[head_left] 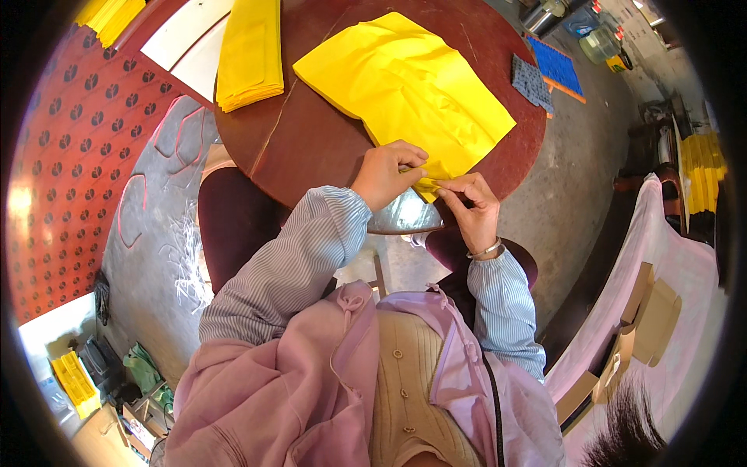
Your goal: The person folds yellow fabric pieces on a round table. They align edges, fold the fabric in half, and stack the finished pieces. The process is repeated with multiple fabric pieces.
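Observation:
A large yellow sheet of thin, creased material, perhaps a fabric bag (412, 86), lies across a round dark-red table (323, 144). Its nearest corner is pinched between my two hands at the table's front edge. My left hand (387, 173) has thumb and fingers closed on the material from the left. On the other side of that corner, my right hand (471, 204) pinches the edge between thumb and forefinger. Small folds show between the fingertips. A stack of folded yellow pieces (250, 58) rests to the left on the same table.
A grey cloth (531, 81) hangs at the table's right edge beside a blue board (557, 66). Red patterned sheeting (74, 187) covers the left side. White strings (187, 261) lie on the floor. An open cardboard box (655, 319) sits on pink cloth at right.

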Available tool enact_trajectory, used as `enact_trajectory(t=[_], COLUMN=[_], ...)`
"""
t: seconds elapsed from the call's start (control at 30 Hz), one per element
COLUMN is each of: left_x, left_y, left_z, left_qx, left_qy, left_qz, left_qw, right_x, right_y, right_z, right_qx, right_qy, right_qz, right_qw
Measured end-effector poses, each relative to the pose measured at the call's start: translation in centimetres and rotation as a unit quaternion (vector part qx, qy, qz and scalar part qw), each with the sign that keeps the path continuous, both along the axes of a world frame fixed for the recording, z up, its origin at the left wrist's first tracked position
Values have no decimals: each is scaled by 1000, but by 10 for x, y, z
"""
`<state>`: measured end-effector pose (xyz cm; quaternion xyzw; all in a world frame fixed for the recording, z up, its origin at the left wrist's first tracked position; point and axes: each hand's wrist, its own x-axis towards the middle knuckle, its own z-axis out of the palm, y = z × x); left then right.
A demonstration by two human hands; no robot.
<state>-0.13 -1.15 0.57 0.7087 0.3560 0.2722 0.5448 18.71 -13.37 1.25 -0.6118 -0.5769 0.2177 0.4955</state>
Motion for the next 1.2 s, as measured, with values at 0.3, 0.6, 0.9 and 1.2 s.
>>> enact_trajectory(t=[0.3, 0.6, 0.9, 1.2], left_x=[-3, -6, -2, -2], left_y=[-1, 0, -3, 0], left_z=[7, 10, 5, 4], left_qx=[21, 8, 23, 24], left_qy=[22, 32, 30, 25], left_qz=[-17, -28, -5, -10], left_qw=[999, 999, 999, 999], right_x=[3, 6, 1, -1], right_y=[5, 7, 7, 2], right_z=[-3, -6, -11, 1], right_qx=[-57, -100, -54, -15], right_qy=[112, 159, 213, 28], right_qz=[-17, -17, -13, -2], right_qw=[992, 982, 976, 999])
